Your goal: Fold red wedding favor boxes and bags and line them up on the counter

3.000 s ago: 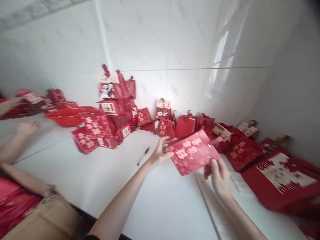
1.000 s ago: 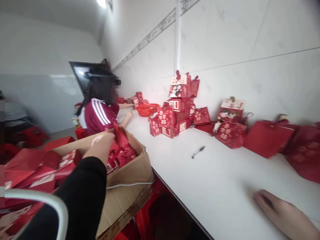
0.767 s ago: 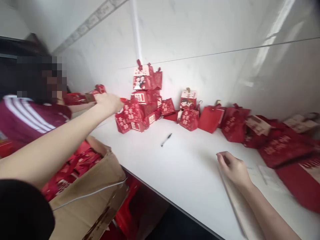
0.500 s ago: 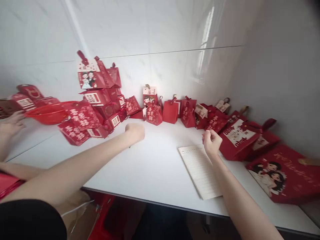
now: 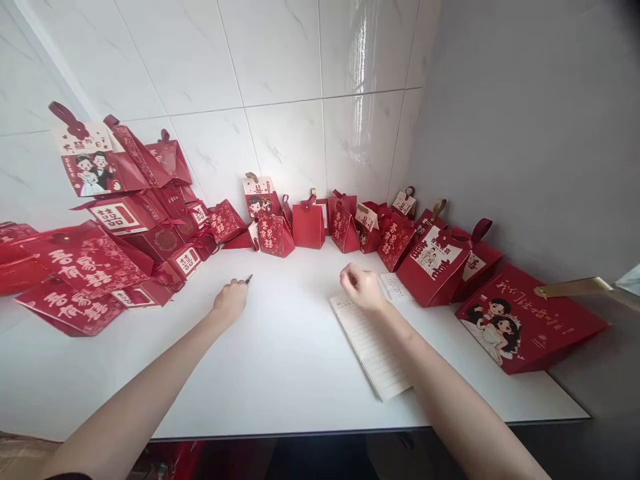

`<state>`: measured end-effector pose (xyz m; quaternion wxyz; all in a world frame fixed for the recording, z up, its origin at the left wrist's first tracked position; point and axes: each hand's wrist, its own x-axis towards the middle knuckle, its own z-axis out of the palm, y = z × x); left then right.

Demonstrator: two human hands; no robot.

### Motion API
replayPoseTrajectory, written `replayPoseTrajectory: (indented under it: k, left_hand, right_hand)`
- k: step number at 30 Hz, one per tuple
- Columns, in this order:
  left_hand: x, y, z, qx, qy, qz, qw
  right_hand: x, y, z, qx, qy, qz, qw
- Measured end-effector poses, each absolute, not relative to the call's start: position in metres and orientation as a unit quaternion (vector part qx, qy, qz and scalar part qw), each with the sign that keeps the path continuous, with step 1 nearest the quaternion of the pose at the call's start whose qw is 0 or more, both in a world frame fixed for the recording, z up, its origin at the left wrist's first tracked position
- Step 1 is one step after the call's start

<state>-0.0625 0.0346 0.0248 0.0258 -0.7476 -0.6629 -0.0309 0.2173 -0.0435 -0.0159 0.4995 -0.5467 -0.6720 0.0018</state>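
My left hand rests on the white table, its fingers closed around a black pen whose tip sticks out past them. My right hand hovers with loosely curled fingers over the top of an open lined notebook, holding nothing that I can see. The notebook lies flat in front of me, to the right of centre.
Red paper gift bags line the tiled back wall. A tall heap of red boxes and bags stands at the left. A large flat red bag lies at the right near the table's edge.
The view swung from a cardboard box and another person at the left back to the table. My left hand reached to the pen and closed on it. My right hand came over the notebook.
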Motion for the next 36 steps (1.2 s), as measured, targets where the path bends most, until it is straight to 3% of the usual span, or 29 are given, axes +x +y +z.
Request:
replayPoseTrajectory:
  k: [8,15,19,22,36]
  left_hand:
    - [0.03,-0.014,0.031,-0.854,-0.467,-0.202,-0.112]
    - [0.068,-0.029,-0.001,-0.824,-0.28,-0.39,-0.302]
    - [0.059,-0.043,-0.032,-0.911,-0.099,-0.333,-0.221]
    - [0.059,-0.061,-0.04,-0.945,-0.044,-0.271,-0.178]
    - [0.062,-0.072,-0.031,-0.953,-0.107,-0.203,-0.2]
  right_hand:
    - [0.181,-0.048,-0.015,-0.564,-0.739,-0.027,0.367]
    - [0.221,-0.051,0.003,-0.637,-0.608,-0.053,0.47]
    - [0.238,-0.058,-0.017,-0.58,-0.493,0.176,0.624]
    - [0.239,-0.061,-0.034,-0.571,-0.44,0.302,0.624]
    - [0.242,-0.066,-0.026,-0.629,-0.49,0.3,0.523]
